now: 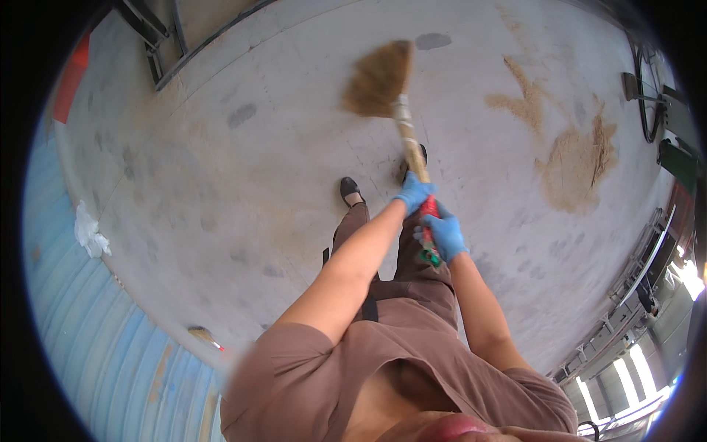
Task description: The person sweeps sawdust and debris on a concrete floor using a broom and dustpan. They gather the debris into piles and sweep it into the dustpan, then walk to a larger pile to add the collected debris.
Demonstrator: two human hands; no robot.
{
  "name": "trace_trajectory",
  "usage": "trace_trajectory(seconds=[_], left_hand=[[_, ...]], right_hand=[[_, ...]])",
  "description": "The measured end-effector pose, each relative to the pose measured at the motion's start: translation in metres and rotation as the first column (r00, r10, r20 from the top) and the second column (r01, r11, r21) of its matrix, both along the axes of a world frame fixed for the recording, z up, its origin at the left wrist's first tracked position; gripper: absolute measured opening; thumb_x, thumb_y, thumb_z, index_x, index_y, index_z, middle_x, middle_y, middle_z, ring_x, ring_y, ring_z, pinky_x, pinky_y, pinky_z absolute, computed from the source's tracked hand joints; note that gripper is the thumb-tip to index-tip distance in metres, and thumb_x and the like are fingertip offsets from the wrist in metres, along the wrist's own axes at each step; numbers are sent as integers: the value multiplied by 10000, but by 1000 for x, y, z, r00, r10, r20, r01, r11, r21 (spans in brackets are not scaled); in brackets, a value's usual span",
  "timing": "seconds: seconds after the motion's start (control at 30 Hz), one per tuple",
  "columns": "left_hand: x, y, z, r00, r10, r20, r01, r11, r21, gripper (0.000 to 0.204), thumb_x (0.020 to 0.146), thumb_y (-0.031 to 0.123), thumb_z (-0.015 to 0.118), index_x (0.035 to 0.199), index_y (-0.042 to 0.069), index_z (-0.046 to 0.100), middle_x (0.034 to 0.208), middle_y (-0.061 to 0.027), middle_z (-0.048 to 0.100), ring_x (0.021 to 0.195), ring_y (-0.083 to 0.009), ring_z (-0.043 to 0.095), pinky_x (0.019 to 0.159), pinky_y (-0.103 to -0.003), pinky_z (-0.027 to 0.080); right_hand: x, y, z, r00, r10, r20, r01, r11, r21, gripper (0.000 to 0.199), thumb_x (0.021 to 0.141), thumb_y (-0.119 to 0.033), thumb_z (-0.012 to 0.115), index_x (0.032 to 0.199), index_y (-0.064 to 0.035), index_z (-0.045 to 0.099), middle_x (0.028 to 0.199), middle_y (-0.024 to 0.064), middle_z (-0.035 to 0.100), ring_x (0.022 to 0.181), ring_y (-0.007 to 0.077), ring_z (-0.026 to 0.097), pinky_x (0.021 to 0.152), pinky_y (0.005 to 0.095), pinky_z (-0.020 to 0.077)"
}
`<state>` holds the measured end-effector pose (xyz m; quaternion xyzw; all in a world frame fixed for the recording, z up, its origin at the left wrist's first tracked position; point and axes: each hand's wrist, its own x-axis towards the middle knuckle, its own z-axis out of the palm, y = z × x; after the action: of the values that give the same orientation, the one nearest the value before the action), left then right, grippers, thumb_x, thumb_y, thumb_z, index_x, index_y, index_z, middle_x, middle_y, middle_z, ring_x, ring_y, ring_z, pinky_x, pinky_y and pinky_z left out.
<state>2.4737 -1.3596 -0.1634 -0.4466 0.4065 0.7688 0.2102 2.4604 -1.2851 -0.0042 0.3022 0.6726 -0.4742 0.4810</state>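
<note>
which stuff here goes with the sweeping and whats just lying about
Sweeping:
- long straw broom with a red-wrapped grip, held by the blue-gloved left hand and blue-gloved right hand
- tan powdery patches, probably to be swept

Lying about:
- crumpled white plastic
- another straw-bristled brush near the blue ribbed wall

Single head-worn fisheye view, steeply downward from close above the torso across the grey floor.

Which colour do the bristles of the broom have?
Golden brown bristles, best seen in the head view.
</note>
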Motion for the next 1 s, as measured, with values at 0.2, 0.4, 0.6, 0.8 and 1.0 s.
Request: trace_trajectory(seconds=[0.2,0.4,0.6,0.8,1.0], left_hand=[[-59,63,36,924,-367,-110,375,925,56,610,759,171,733,1258,-34,448,1005,-189,611,884,-246,622,722,-354,541],[6,86,93,983,-142,-119,139,990,-37,679,753,163,742,1305,-20,389,950,-200,635,837,-283,658,746,-384,555],[84,30,145,934,351,72,-357,929,101,576,826,107,671,1302,78,347,873,-110,584,659,-216,620,573,-359,539],[172,-47,55,821,543,177,-501,834,-232,415,806,108,669,1123,46,407,838,-84,580,633,-197,600,563,-344,529],[210,-124,-31,750,468,467,-536,844,14,295,810,141,710,1040,17,573,843,-81,613,722,-218,632,623,-385,553]], right_hand=[[-16,39,31,978,-171,-121,178,983,54,485,872,-15,552,1352,-37,486,847,61,619,609,179,624,561,309,529],[31,52,102,991,-36,-127,40,999,27,594,904,-72,599,1459,-23,394,992,55,641,773,119,620,646,279,535],[59,51,115,938,346,-13,-345,932,-113,701,894,-111,620,1517,-47,305,1023,111,659,809,153,642,672,303,549],[67,-25,37,684,728,-52,-711,649,-271,703,822,-321,651,1460,-131,427,991,181,694,881,238,678,805,352,526],[78,-91,-38,541,838,-68,-819,507,-270,564,805,-305,629,1319,-83,559,1097,221,680,993,355,673,877,408,519]])
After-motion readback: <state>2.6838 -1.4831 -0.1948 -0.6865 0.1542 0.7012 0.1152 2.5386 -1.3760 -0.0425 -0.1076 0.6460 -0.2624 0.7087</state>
